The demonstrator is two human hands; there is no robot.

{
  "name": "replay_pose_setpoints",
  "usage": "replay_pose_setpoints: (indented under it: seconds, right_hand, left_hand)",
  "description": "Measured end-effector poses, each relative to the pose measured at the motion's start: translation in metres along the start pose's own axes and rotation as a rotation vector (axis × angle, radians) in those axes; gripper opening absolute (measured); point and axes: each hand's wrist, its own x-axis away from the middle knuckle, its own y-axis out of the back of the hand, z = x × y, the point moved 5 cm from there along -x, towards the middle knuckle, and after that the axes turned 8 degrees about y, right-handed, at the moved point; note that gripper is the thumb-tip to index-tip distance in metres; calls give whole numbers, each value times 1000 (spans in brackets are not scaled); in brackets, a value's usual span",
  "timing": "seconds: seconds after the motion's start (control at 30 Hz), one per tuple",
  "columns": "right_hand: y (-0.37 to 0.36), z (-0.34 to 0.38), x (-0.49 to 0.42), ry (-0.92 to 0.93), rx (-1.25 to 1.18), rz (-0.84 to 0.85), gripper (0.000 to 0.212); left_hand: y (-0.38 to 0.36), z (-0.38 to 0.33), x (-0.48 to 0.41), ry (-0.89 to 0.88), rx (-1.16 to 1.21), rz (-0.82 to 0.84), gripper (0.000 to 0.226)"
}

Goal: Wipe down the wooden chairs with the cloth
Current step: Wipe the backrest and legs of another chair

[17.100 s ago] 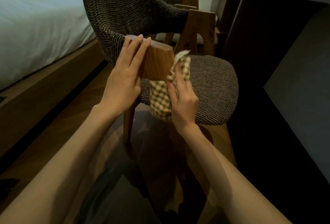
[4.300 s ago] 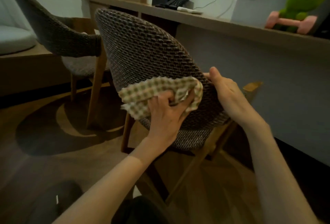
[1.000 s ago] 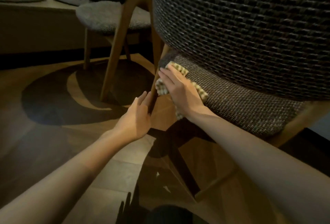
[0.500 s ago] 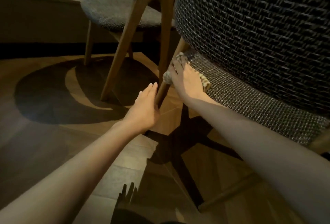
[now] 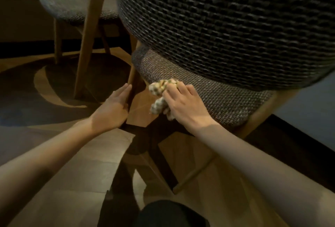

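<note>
A chair with a dark woven back (image 5: 217, 27) and a padded seat (image 5: 226, 100) fills the upper right. Its wooden rear leg (image 5: 133, 74) slants down at the seat's left end. My left hand (image 5: 112, 109) lies against that leg with straight fingers. Below the seat's edge, my right hand (image 5: 183, 105) grips a bunched checked cloth (image 5: 159, 96), just right of the leg. A second wooden leg (image 5: 253, 118) runs down under the seat at the right.
A second chair (image 5: 76, 7) with wooden legs (image 5: 88, 33) stands behind at the upper left. Wooden floor (image 5: 72, 172) with dark curved patterns spreads below. A dark skirting and a pale wall (image 5: 308, 109) lie to the right. My knee (image 5: 170, 214) shows at the bottom.
My right hand has come down with the cloth from the top of the rear leg to below the seat edge, away from the leg. My left hand stays against the leg.
</note>
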Motion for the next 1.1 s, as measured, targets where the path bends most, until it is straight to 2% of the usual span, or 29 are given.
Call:
replay_pose_setpoints:
  seconds: [0.13,0.3,0.47,0.6,0.67,0.73,0.9,1.0,1.1]
  right_hand:
    - [21,-11,63,-83,42,-46,36]
    - [42,-36,115,-264,9,-86,44]
    - [37,-41,129,-139,40,-77,60]
    - [42,-34,159,-10,-6,-68,53]
    - [52,-41,173,-84,-13,-179,45]
    - [50,-53,186,-266,-11,-314,38]
    - [-4,-45,202,-557,-175,-391,60]
    - [-21,-34,211,-532,-193,-400,58]
    - [-49,-12,228,-509,-348,-243,32]
  left_hand:
    - [-19,-27,9,-111,34,12,69]
    - [-43,-66,25,-320,-78,-21,76]
    - [-60,-91,32,-464,-176,-17,76]
    - [-77,-103,36,-520,-263,-10,74]
    - [-85,-108,36,-577,-340,-34,74]
    - [-93,-109,35,-624,-406,-57,75]
    - [-104,-108,35,-682,-450,-120,79]
    - [-110,-105,37,-694,-460,-136,84]
    - [-111,-102,38,-702,-459,-129,88]
